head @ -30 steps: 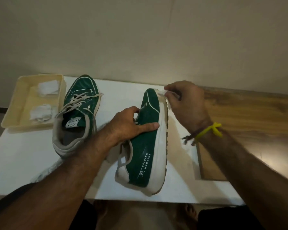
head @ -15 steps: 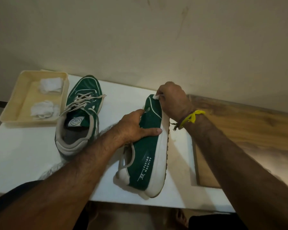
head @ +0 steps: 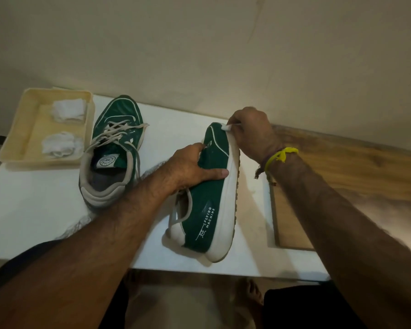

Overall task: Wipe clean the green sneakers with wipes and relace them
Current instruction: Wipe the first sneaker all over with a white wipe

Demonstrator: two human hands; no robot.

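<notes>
Two green sneakers sit before us on the white table, and we place everything else by the tilted sneaker near the table's front edge. It is tipped onto its side, its pale sole turned to our right and the printed side panel facing up. Our left hand grips it across the middle, thumb stretched along the green upper toward the sole. Our right hand, with a yellow thread tied at the wrist, is curled at the toe end, pinching a small white wipe against the tip of the toe. To the left of the tilted sneaker, the second sneaker stands upright, its laces loose across the tongue. Farther left of that, a cream tray holds two crumpled white wipes. To the right of the tilted sneaker lies a wooden board, apart from the sole.
</notes>
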